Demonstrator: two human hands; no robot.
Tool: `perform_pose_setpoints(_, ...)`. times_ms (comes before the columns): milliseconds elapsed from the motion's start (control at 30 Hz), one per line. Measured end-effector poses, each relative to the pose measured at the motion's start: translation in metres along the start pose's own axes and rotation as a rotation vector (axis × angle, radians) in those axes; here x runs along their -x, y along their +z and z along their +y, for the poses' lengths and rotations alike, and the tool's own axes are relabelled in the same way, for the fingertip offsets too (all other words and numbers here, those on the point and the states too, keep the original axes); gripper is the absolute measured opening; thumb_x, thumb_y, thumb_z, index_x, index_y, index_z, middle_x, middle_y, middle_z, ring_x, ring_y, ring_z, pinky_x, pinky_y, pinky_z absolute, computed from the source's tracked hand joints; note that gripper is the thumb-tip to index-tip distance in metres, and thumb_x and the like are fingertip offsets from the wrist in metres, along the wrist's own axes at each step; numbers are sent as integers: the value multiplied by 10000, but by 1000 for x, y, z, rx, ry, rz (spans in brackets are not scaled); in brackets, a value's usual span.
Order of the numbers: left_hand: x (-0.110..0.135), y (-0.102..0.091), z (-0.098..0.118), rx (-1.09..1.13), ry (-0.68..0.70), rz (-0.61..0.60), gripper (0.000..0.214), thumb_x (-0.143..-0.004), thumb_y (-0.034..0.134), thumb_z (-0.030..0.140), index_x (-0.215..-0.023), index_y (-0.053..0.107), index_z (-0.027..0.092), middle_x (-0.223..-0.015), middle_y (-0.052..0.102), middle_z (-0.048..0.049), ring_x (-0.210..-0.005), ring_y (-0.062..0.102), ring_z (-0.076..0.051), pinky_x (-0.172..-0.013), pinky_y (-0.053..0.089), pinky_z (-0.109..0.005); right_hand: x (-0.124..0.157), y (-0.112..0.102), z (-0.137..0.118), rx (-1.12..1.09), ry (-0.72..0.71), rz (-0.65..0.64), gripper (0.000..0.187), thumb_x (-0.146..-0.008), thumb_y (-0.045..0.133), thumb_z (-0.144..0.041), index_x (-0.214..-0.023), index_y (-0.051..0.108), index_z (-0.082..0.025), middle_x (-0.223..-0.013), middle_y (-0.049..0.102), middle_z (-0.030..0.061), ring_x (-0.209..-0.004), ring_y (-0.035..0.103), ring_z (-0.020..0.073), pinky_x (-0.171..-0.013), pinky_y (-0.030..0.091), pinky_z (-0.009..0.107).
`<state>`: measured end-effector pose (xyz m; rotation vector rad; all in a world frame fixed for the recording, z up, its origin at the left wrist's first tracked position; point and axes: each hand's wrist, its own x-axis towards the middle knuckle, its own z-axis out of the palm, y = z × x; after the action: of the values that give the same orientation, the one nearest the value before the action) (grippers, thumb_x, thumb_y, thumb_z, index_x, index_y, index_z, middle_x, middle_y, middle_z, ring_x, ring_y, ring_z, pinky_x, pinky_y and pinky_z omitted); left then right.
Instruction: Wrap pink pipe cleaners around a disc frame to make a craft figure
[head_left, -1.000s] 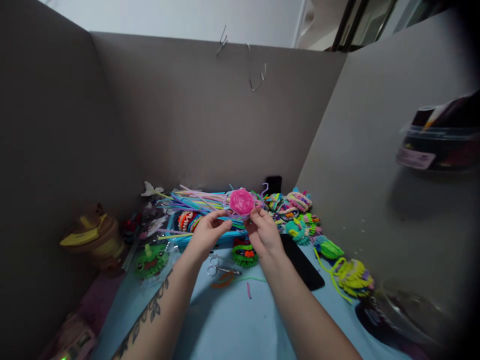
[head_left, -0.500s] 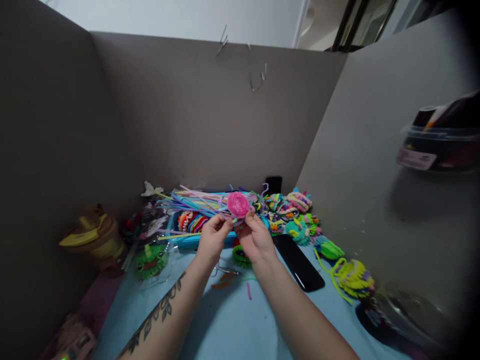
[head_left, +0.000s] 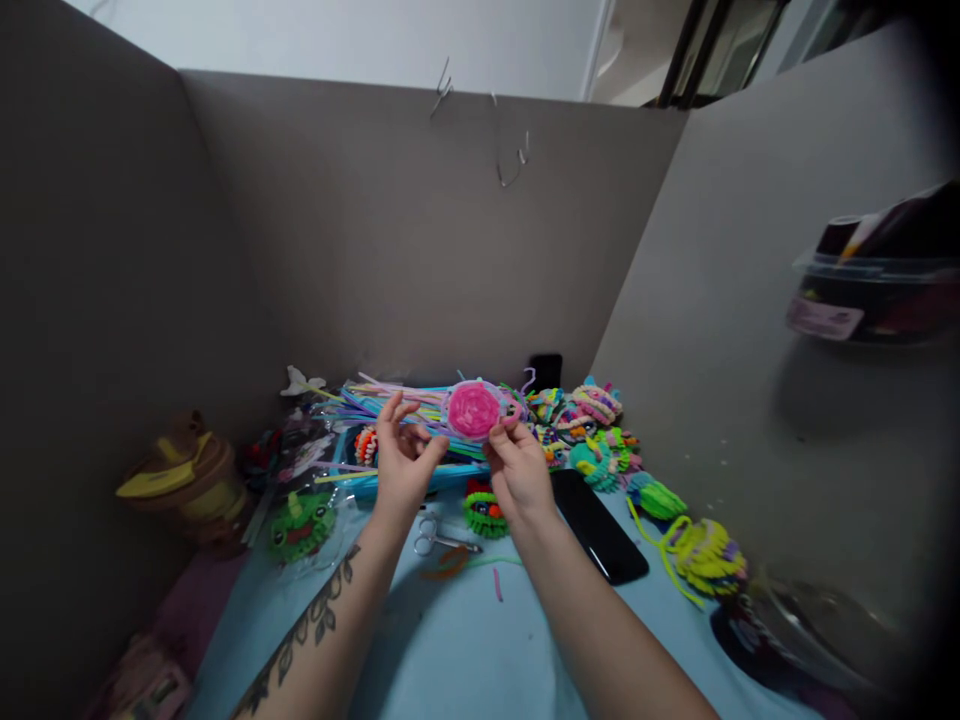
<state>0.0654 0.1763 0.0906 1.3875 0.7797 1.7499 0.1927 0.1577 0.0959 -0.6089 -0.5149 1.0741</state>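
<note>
A round pink pipe-cleaner coil (head_left: 475,410) with a pale lilac edge is pinched at its lower right by my right hand (head_left: 521,475). It is held up in front of the pile of loose pipe cleaners (head_left: 397,388). To its left, my left hand (head_left: 403,455) is apart from the coil, fingers spread and holding nothing. Below the hands, scissors (head_left: 442,540) lie on the blue cloth. Beside them are an orange pipe-cleaner scrap (head_left: 448,565), a short pink piece (head_left: 498,584) and a red and green fuzzy figure (head_left: 486,512).
A black phone (head_left: 600,525) lies right of my wrist. Several fuzzy figures (head_left: 596,460) crowd the back right, with a yellow yarn bundle (head_left: 709,555) nearer. At left are a bagged green figure (head_left: 301,522) and a brown pot (head_left: 187,475). Grey partitions (head_left: 420,230) enclose the table.
My left hand has let go of the pink coil and moved left, its fingers opening. The coil has turned to face me more and shows its lilac edge, still in my right hand.
</note>
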Motion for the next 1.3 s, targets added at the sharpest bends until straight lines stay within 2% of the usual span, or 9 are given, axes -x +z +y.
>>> perform_pose_setpoints(133, -1, -7, 13, -417, 184, 86, 365, -778, 648, 295, -1122, 550, 223, -1055, 593, -56, -937, 558, -169, -848, 435, -317, -2, -1, -1, 40, -29, 12, 361, -487, 856, -314, -669, 566, -198, -629, 552, -74, -583, 487, 79, -601, 408, 219)
perform_pose_setpoints(267, -3, -7, 27, -437, 149, -4, 327, -806, 612, 291, -1110, 529, 204, -1050, 618, -64, -987, 576, -192, -869, 437, -341, -1, -3, -3, 150, -89, -75, 291, -573, 809, -331, -681, 579, -188, -666, 565, -53, -612, 485, 92, -650, 411, 239)
perform_pose_setpoints(400, -2, -2, 35, -504, 140, -102, 386, -730, 689, 265, -1072, 524, 197, -1116, 598, -79, -1078, 553, -224, -941, 405, -381, -2, -6, -4, 263, -139, -157, 219, -652, 756, -337, -733, 618, -188, -719, 585, -34, -681, 505, 114, -722, 413, 261)
perform_pose_setpoints(533, 1, 3, 36, -306, 13, -196, 555, -718, 699, 276, -1200, 434, 206, -1125, 611, -91, -1062, 579, -221, -922, 431, -378, -3, -9, -9, 377, -161, -242, 182, -666, 743, -320, -730, 629, -194, -774, 579, -19, -752, 521, 138, -757, 415, 272)
perform_pose_setpoints(733, -1, 5, 39, 123, -364, -180, 693, -694, 726, 355, -1249, 355, 172, -739, 692, -11, -659, 648, -146, -674, 499, -272, -3, -8, -24, 631, -190, -439, 143, -701, 705, -312, -673, 638, -189, -864, 541, 24, -853, 522, 185, -780, 423, 294)
perform_pose_setpoints(1000, -3, 1, 39, 209, -450, -200, 738, -621, 793, 334, -1217, 402, 145, -656, 693, -3, -560, 632, -131, -618, 478, -243, 0, -6, -32, 724, -239, -465, 150, -726, 690, -336, -674, 655, -200, -909, 534, 39, -872, 514, 195, -759, 425, 285)
perform_pose_setpoints(1167, -5, -2, 35, 179, -444, -269, 766, -686, 737, 371, -1307, 347, 153, -762, 696, -34, -670, 654, -157, -710, 490, -300, -3, -8, -29, 647, -233, -390, 190, -697, 709, -355, -636, 644, -188, -841, 530, 22, -830, 506, 177, -723, 421, 264)
perform_pose_setpoints(1233, -6, -4, 32, 30, -339, -246, 720, -731, 682, 403, -1320, 340, 171, -874, 679, -63, -797, 652, -183, -777, 489, -346, -6, -10, -26, 591, -209, -313, 216, -680, 719, -377, -637, 634, -183, -751, 528, 1, -750, 484, 153, -692, 408, 254)
perform_pose_setpoints(1300, -8, -7, 30, -233, -120, -167, 700, -734, 669, 407, -1321, 350, 198, -1091, 616, -113, -1014, 598, -231, -884, 455, -410, -9, -12, -22, 495, -139, -241, 250, -654, 736, -398, -647, 614, -180, -654, 511, -26, -655, 445, 127, -651, 388, 247)
